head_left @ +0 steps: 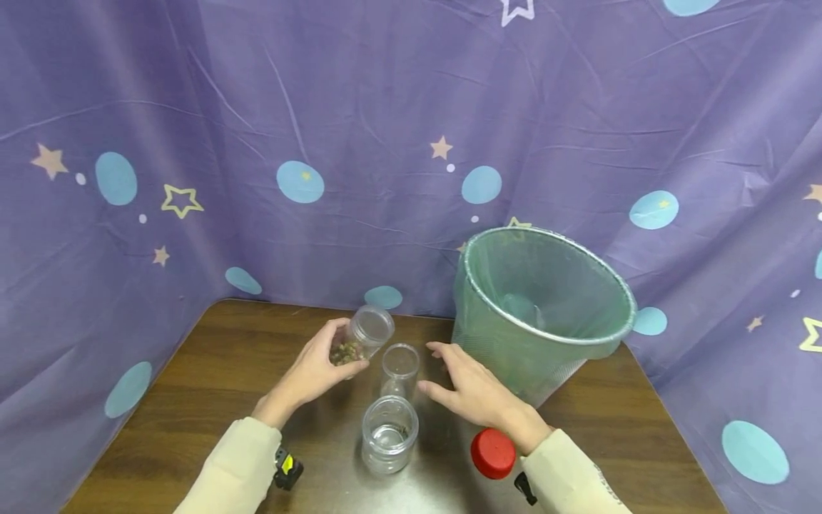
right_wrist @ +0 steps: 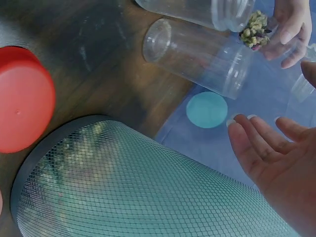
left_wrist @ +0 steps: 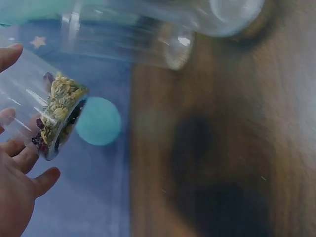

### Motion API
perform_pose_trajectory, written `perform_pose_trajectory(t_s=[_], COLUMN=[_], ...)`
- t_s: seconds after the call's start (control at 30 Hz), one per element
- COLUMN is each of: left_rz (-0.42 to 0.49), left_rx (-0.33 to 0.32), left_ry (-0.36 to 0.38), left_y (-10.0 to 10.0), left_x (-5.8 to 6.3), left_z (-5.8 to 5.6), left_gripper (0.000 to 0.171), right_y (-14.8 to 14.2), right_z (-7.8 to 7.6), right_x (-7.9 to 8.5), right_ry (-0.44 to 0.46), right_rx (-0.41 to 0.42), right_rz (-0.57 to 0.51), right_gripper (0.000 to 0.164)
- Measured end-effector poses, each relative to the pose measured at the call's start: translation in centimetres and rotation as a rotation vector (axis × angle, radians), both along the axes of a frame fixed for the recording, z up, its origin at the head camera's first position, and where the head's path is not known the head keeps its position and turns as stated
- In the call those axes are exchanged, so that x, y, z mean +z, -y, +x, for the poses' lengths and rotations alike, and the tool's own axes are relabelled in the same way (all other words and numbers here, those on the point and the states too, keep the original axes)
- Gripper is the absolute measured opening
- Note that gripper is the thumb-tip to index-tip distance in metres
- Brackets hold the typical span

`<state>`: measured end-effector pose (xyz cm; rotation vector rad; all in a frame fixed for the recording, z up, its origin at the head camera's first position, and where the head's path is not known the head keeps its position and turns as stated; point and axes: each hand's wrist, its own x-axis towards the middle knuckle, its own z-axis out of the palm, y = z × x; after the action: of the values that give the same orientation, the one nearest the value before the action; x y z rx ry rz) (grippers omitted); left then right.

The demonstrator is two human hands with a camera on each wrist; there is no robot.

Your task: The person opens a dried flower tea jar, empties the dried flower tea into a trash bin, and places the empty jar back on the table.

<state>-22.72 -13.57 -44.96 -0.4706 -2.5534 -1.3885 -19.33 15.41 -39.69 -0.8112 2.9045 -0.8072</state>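
Observation:
My left hand (head_left: 315, 368) grips a clear plastic jar (head_left: 372, 327), its fingers on one side and the thumb on the other. The jar tilts to the right, and dried flower buds (left_wrist: 61, 108) lie heaped at its bottom. Just right of it a tall clear jar (head_left: 399, 363) stands upright on the table. A wider clear jar (head_left: 388, 437) stands nearer to me, with a few dark bits inside. My right hand (head_left: 478, 382) hovers beside the tall jar, fingers extended and holding nothing. Under the right wrist lies a red screw lid (head_left: 493, 453).
A mesh waste bin (right_wrist: 148, 173) lined with a green bag (head_left: 546, 343) stands at the back right, close to my right hand. Behind the wooden table (head_left: 218, 371) hangs a purple curtain (head_left: 359, 107) with stars and blue spots.

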Motion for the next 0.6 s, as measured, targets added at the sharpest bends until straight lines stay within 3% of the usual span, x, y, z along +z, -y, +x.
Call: perform_pose_trajectory(t_s=[0.23, 0.6], left_rz=[-0.008, -0.219], left_rx=[-0.049, -0.106], left_ry=[-0.023, -0.165], left_y=[-0.5, -2.0], left_x=[2.0, 3.2], left_z=[0.7, 2.0], left_gripper=[0.071, 0.069], right_y=[0.0, 0.0], right_z=[-0.2, 0.0], right_x=[1.0, 1.7], right_ry=[-0.02, 0.007], right_rx=[-0.007, -0.073], right_rz=[-0.078, -0.103], right_gripper=[0.066, 0.079])
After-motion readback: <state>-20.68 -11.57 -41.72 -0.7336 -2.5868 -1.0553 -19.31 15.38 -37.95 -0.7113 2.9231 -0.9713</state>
